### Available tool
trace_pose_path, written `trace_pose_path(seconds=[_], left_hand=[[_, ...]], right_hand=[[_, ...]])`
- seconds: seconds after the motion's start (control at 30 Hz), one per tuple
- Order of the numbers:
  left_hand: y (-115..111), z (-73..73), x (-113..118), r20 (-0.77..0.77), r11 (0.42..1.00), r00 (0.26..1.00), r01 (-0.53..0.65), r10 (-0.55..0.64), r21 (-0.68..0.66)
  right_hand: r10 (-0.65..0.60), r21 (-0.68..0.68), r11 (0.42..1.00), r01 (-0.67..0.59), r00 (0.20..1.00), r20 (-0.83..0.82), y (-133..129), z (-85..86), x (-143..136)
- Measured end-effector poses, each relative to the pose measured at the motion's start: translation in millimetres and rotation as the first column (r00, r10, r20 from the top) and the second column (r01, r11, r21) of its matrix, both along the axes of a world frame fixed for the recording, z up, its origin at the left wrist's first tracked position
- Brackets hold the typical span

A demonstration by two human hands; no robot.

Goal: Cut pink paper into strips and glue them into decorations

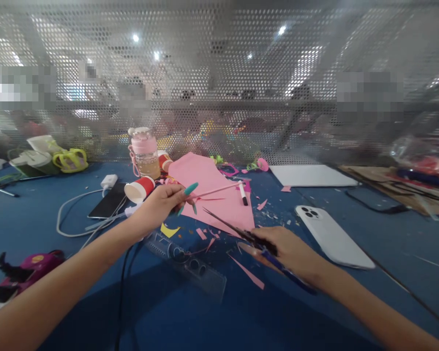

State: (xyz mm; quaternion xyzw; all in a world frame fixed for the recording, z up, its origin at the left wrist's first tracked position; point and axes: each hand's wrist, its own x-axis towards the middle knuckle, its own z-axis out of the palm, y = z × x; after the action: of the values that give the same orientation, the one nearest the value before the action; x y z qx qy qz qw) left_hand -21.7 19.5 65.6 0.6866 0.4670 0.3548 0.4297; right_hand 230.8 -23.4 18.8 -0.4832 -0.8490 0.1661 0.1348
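My left hand [168, 199], with long teal nails, pinches a thin pink paper strip [219, 189] that reaches out to the right. My right hand [290, 248] grips dark scissors [237, 230] with blue on the handle, the blades pointing up and left. Those blades look nearly closed, and no paper shows between them. A large pink paper sheet [197, 170] lies under and behind the strip. On its right part rests a white marker [243, 192] with a black end. Pink scraps [250, 273] and a clear stencil ruler [201, 273] lie in front of the hands.
A red-and-white paper cup [141, 189] lies tipped near a pink-lidded bottle [144, 151]. A dark phone [108, 202], a charger cable [60, 226] and a yellow-green object [71, 161] are left. A white phone [336, 239] and white sheets [312, 175] are right. Perforated metal panel [219, 73] stands behind.
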Motion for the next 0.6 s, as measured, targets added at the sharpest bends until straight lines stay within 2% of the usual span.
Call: trace_pose_path(seconds=[0.1,0.2,0.27,0.33,0.4,0.5,0.6], left_hand=[[0.6,-2.7,1.2,0.125,0.998,0.992,-0.025,0.032,-0.055],[-0.7,-2.6,2.8,0.246,0.990,0.967,-0.040,0.073,-0.138],[-2.6,-1.8,3.8,0.326,0.969,0.937,-0.042,0.123,-0.245],[-4.7,-2.2,4.5,0.402,0.929,0.898,-0.019,0.178,-0.369],[-6.3,-4.4,4.5,0.491,0.889,0.848,0.056,0.197,-0.454],[-8.9,-7.5,5.2,0.618,0.857,0.769,0.200,0.163,-0.474],[-13.2,-6.7,8.3,0.696,0.837,0.691,0.252,0.197,-0.487]], right_hand=[[-0.123,0.235,0.968,0.091,0.985,0.123,0.6,-3.3,0.7],[-0.263,0.468,0.868,0.166,0.953,0.151,3.5,-10.3,2.7],[-0.318,0.579,0.795,0.183,0.938,0.139,5.4,-13.7,4.1],[-0.336,0.628,0.754,0.191,0.934,0.119,6.7,-15.6,5.0],[-0.351,0.636,0.740,0.219,0.932,0.089,7.7,-17.1,5.8],[-0.379,0.619,0.738,0.267,0.924,0.052,9.7,-21.0,7.2],[-0.415,0.594,0.735,0.327,0.910,0.013,12.4,-25.7,8.5]])
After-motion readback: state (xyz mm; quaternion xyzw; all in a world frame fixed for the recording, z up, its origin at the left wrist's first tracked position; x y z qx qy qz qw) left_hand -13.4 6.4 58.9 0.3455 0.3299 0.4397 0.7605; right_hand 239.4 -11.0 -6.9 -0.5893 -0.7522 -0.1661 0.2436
